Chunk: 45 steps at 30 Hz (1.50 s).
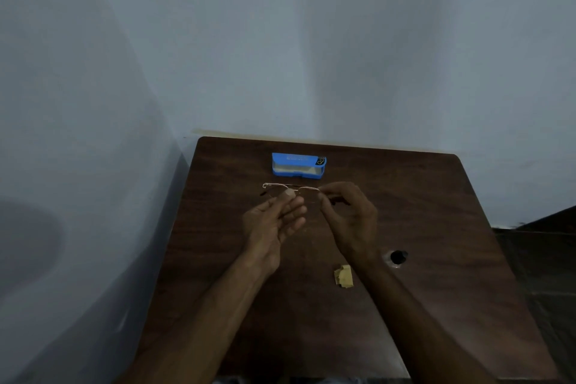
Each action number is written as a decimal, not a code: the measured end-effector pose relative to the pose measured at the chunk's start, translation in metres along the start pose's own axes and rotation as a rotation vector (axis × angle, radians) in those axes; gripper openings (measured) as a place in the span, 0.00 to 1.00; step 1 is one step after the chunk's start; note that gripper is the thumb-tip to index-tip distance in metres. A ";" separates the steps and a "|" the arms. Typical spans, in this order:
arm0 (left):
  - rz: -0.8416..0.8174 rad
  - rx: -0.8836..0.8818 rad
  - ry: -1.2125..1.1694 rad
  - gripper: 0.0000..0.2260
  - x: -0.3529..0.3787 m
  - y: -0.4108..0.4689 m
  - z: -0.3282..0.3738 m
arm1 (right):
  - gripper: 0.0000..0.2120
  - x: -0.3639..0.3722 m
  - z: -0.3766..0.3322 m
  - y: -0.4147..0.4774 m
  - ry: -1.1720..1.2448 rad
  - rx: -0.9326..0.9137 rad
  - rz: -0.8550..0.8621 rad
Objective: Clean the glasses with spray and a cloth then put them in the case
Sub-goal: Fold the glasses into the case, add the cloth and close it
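Observation:
Thin gold-rimmed glasses [276, 186] hang above the middle of the dark wooden table [436, 212]. My right hand [349, 215] pinches the frame's right end between thumb and fingers. My left hand [274, 221] is palm up under the frame, its thumb tip touching the left lens area and its fingers loosely curled. An open blue glasses case [298, 166] lies just beyond the glasses near the table's far edge. A small crumpled yellow cloth [343, 276] rests on the table under my right forearm. No spray bottle is visible.
A round cable hole [397, 256] is in the table to the right of my right wrist. A pale wall [280, 40] stands right behind the table and along its left side. Dark floor shows at the right.

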State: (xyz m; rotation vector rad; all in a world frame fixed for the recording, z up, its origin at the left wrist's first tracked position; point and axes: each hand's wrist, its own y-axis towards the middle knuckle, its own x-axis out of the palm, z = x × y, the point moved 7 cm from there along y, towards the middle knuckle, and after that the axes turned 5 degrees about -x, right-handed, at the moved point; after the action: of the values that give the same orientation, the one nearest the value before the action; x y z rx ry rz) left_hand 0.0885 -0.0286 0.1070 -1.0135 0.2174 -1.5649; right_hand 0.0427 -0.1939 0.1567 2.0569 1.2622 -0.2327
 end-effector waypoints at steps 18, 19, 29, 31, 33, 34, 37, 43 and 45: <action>0.217 0.981 1.315 0.08 -0.039 0.161 0.057 | 0.05 0.024 0.133 0.030 0.205 0.469 0.133; 0.184 1.012 1.364 0.08 -0.037 0.176 0.058 | 0.05 0.028 0.140 0.030 0.206 0.481 0.126; -0.176 1.142 1.693 0.11 -0.010 0.244 0.051 | 0.04 0.056 0.187 0.029 0.253 0.591 0.027; -0.209 1.162 1.726 0.12 -0.005 0.249 0.054 | 0.04 0.058 0.191 0.029 0.268 0.607 0.012; -0.218 1.190 1.776 0.12 0.000 0.253 0.058 | 0.03 0.059 0.194 0.029 0.279 0.618 0.016; -0.221 1.207 1.799 0.12 0.002 0.254 0.061 | 0.03 0.059 0.195 0.029 0.284 0.623 0.020; -0.257 1.191 1.832 0.12 0.008 0.263 0.068 | 0.03 0.060 0.200 0.031 0.296 0.634 0.022; -0.358 1.109 1.856 0.18 0.020 0.277 0.075 | 0.02 0.057 0.210 0.038 0.333 0.622 0.053; -0.395 1.037 1.860 0.23 0.022 0.281 0.073 | 0.03 0.056 0.214 0.041 0.337 0.624 0.058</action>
State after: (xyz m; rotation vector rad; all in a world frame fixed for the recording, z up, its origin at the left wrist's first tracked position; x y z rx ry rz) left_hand 0.3421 -0.0993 -0.0185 1.4490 0.3680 -2.0904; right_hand 0.1477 -0.3038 -0.0089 2.7515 1.4531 -0.2872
